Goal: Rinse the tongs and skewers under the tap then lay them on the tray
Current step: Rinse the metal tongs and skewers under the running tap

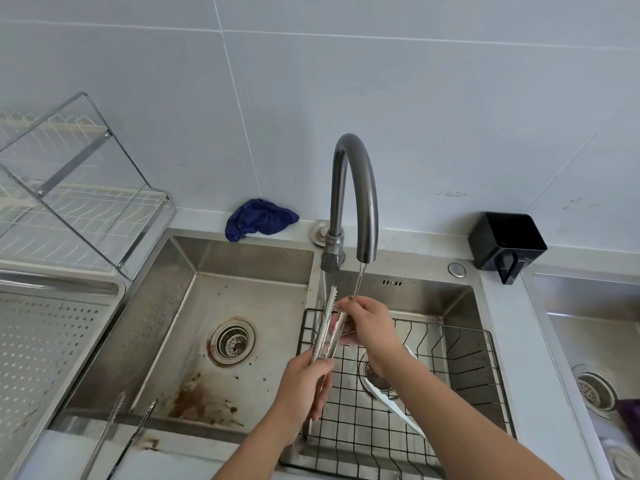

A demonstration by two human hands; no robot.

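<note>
Steel tongs point(326, 330) with scalloped tips point up toward the running tap point(354, 188). My left hand point(304, 393) grips them round the handle end. My right hand point(367, 323) is curled round the tip of the right tong arm, under the thin water stream point(358, 283); something pinkish shows between its fingers and the arm. A second pair of tongs point(116, 433) lies across the front rim of the left basin. The perforated steel tray point(52, 344) sits at the far left. I see no skewers.
A black wire basket point(460, 362) fills the right basin, with a white object point(393, 405) in it. The left basin point(242, 271) has a stained floor. A blue cloth point(259, 220), black holder point(505, 240) and dish rack point(72, 202) stand behind. Another sink point(595, 327) lies right.
</note>
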